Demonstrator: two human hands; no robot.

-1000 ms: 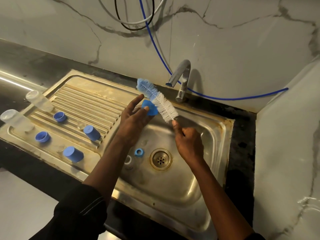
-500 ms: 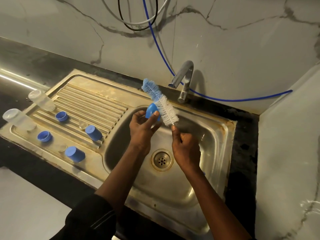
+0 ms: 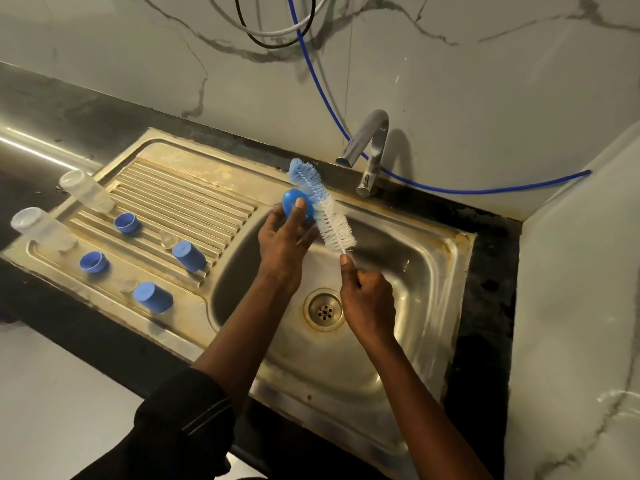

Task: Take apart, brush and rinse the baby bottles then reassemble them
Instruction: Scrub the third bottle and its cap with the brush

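Blue rounded plastic bottle cap (image 3: 294,206): held above the left edge of the basin, pinched between the thumb and fingers of the left hand (image 3: 282,242).

Bottle brush with white and blue bristles (image 3: 329,216): bristles touch the cap, blue tip slanting up toward the tap. Its thin handle is gripped in the curled fingers of the right hand (image 3: 369,299) (handle mostly hidden in the fist).

Stainless steel sink (image 3: 415,271): both hands over the basin; round drain (image 3: 323,310) just beside the right hand.

Ribbed drainboard (image 3: 194,192), left of the basin, carries:
- far clear plastic bottle (image 3: 86,190) and near clear plastic bottle (image 3: 41,228), at the left end;
- far blue screw ring (image 3: 127,223) and near blue screw ring (image 3: 93,262), open side up;
- far blue cylindrical cap (image 3: 188,255) and near blue cylindrical cap (image 3: 152,296), nearer the basin;
- two small clear teats (image 3: 168,239), one beside each cylindrical cap.

Chrome tap (image 3: 370,150): behind the basin, with a blue hose (image 3: 450,190) running along the marble wall behind it.
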